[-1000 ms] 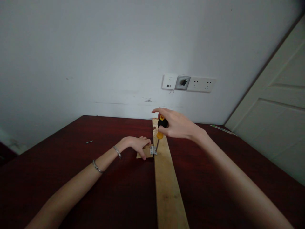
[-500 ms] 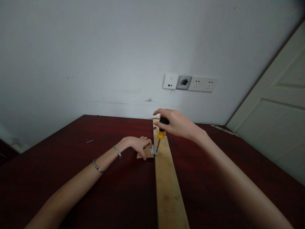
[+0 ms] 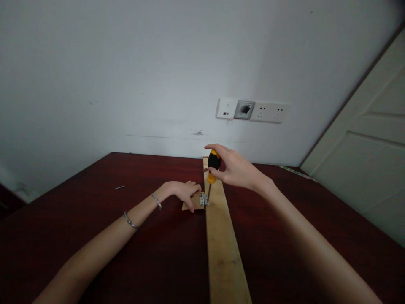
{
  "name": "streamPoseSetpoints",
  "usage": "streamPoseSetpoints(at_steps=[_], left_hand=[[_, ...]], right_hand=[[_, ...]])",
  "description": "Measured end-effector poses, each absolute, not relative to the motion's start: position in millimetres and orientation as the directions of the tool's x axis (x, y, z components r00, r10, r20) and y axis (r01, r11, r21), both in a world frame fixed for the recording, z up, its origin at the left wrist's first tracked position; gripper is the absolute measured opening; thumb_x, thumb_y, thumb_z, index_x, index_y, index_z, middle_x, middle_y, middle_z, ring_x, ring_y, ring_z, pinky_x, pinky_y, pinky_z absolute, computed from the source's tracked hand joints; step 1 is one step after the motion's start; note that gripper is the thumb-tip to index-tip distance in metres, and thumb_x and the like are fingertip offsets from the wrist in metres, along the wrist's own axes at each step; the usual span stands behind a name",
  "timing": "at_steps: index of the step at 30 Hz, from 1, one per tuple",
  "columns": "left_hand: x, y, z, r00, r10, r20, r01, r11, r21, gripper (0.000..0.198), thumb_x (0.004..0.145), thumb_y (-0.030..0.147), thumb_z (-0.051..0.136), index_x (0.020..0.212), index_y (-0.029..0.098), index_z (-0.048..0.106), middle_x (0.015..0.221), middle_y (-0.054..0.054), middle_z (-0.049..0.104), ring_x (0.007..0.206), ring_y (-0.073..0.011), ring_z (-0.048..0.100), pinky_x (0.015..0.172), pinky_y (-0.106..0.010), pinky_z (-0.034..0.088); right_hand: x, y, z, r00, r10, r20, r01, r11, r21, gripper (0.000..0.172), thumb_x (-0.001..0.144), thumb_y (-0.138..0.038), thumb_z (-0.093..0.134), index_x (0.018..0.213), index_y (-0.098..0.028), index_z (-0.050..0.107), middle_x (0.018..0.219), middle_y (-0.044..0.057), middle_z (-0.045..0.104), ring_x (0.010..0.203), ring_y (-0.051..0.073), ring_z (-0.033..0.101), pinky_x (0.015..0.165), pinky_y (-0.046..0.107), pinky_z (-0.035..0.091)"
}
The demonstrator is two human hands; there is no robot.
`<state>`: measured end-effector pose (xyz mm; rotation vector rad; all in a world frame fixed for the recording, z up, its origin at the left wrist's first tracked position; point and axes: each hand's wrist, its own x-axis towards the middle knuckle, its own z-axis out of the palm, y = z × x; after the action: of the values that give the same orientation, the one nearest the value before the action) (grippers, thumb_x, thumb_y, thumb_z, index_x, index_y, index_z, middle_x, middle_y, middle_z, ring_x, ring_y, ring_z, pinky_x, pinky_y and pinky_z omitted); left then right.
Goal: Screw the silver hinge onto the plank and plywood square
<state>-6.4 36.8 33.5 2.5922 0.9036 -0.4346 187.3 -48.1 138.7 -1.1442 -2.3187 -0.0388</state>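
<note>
A long pale wooden board (image 3: 223, 249) lies lengthwise on the dark red tabletop. A small metal hinge (image 3: 203, 199) bridges its left edge and a small flat brown piece (image 3: 193, 204), which looks like wood or cardboard. My left hand (image 3: 184, 193) holds the brown piece down, thumb on the near side and fingers at the far side. In my right hand (image 3: 232, 166) is a screwdriver (image 3: 213, 162) with a black and yellow handle, gripped by thumb and fingers. Its shaft points down, slightly tilted, with the tip at the hinge's right leaf on the board. A screw there is too small to make out.
On the left of the tabletop (image 3: 152, 249) lies a thin metal rod-like piece (image 3: 120, 187). Behind the table rises a white wall with a row of sockets (image 3: 265, 112). A pale panelled door (image 3: 373, 139) stands at the right. A flat printed strip (image 3: 297, 172) lies at the back right.
My right hand has turned a little round the screwdriver, and the handle has shifted slightly left and stands more upright. The left hand, hinge and board have stayed put.
</note>
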Motion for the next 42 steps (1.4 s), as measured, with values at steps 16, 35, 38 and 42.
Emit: streamPoseSetpoints(at_steps=[16,35,38,42], left_hand=[[-9.0,35.8,35.7,0.743,0.551,-0.380,0.650,-0.730,0.213,0.091,0.050,0.056,0.076,0.127,0.016,0.046,0.131,-0.017,0.047,0.116,-0.0338,0.045,0.094,-0.040,0.040],[17.3,0.4,47.3,0.846,0.534,0.007,0.526,-0.835,0.165,0.010,0.075,0.025,0.065,0.082,0.018,0.068,0.089,-0.006,0.064,0.085,-0.0205,0.057,0.078,-0.032,0.044],[20.6,1.2,35.9,0.853,0.520,0.037,0.510,-0.847,0.151,0.009,0.075,0.023,0.063,0.080,0.018,0.068,0.088,-0.006,0.065,0.086,-0.0216,0.059,0.077,-0.033,0.045],[22.9,-0.2,30.1,0.839,0.543,0.037,0.535,-0.835,0.128,0.008,0.076,0.023,0.061,0.075,0.018,0.067,0.087,-0.006,0.065,0.083,-0.0218,0.059,0.076,-0.034,0.045]], right_hand=[[203.5,-52.0,145.2,-0.305,0.734,0.607,0.727,0.591,-0.349,0.058,0.074,-0.023,0.054,0.131,-0.018,0.040,0.072,-0.002,0.053,0.063,0.015,0.049,0.061,0.029,0.040],[228.9,17.6,6.8,-0.162,0.984,0.069,0.817,0.174,-0.550,0.063,0.081,-0.032,0.054,0.137,-0.005,0.043,0.120,0.021,0.061,0.104,0.027,0.060,0.088,0.034,0.044],[227.1,16.5,5.4,-0.178,0.982,0.067,0.827,0.186,-0.531,0.062,0.081,-0.032,0.056,0.137,-0.006,0.045,0.115,0.019,0.064,0.101,0.026,0.062,0.086,0.033,0.044],[225.1,14.2,5.0,-0.203,0.977,0.073,0.835,0.211,-0.508,0.054,0.082,-0.032,0.057,0.132,-0.012,0.050,0.108,0.014,0.068,0.094,0.023,0.064,0.083,0.030,0.045]])
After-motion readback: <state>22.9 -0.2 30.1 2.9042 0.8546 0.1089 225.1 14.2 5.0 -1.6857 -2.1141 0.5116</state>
